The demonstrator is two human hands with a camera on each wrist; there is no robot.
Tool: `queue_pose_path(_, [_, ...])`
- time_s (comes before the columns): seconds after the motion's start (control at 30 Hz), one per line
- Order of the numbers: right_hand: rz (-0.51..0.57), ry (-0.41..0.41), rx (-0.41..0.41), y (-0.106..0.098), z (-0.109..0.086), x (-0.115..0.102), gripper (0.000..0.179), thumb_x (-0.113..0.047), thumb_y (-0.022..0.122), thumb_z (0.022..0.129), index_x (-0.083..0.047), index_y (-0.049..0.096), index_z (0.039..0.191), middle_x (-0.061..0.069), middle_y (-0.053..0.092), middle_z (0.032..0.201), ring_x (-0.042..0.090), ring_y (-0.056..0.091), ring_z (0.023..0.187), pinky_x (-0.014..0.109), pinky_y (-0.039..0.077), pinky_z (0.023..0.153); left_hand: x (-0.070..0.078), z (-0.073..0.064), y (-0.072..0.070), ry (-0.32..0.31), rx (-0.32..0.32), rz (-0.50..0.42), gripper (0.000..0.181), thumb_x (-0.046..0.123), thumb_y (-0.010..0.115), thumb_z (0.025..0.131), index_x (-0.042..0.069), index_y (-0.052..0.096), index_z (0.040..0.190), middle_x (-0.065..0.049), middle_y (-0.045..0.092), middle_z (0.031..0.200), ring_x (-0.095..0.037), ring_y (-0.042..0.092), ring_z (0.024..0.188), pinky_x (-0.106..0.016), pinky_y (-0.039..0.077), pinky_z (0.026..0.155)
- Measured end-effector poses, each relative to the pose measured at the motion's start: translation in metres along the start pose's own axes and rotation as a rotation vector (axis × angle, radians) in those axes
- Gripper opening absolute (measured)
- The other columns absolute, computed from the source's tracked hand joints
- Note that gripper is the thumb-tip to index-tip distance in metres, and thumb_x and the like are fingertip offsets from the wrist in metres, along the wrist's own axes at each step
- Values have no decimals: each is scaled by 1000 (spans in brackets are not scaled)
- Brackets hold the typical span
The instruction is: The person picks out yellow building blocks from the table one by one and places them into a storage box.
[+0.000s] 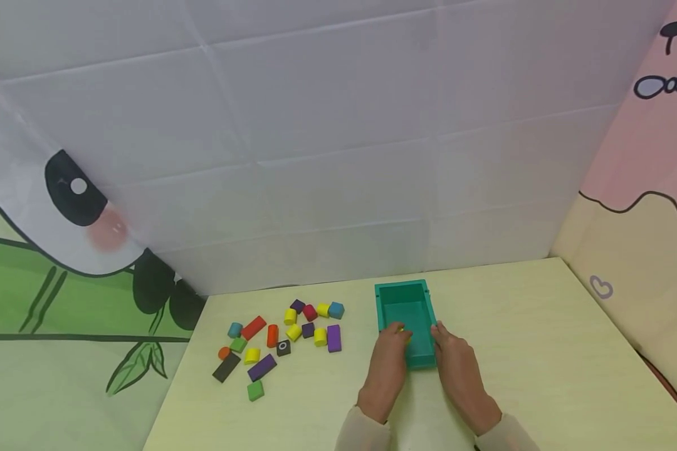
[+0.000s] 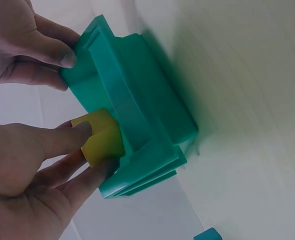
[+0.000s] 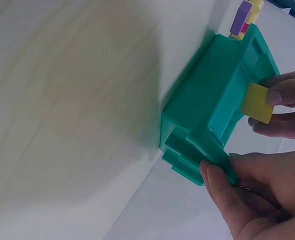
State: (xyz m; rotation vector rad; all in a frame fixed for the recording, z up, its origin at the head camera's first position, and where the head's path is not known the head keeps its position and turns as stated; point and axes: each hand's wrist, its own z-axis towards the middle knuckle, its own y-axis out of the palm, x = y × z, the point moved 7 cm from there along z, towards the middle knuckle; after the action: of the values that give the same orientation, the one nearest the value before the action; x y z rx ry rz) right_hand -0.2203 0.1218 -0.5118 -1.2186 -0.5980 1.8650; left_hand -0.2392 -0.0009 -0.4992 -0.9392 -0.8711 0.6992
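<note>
A teal rectangular open-topped box [image 1: 404, 312] stands on the table between my hands. My left hand [image 1: 386, 364] is over the box's near left side and pinches a yellow block [image 2: 103, 139] between thumb and fingers. In the head view that block is mostly hidden by the hand; the right wrist view shows its flat, squarish face at the box's opening. My right hand [image 1: 464, 379] holds the box's right side, its thumb and fingers pinching the rim in the right wrist view.
Left of the box lie several loose coloured blocks, among them a purple block [image 1: 334, 338], a blue one [image 1: 336, 311], a dark block with a white ring [image 1: 283, 347] and a green cube [image 1: 256, 391]. A pale cloth wall [image 1: 338, 188] rises behind the table [image 1: 541, 351].
</note>
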Motion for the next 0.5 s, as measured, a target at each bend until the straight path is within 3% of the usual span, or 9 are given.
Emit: queue_pose_path(0.5, [-2,5,0,2,0,1,36,16,80,80,15,73,115,32,70,124,46,75,98,52,64,73,1,0,9,8,13,13,26,-12,66,92,-1,79,111,-15,71,119,-30,70,107,-35,61,95])
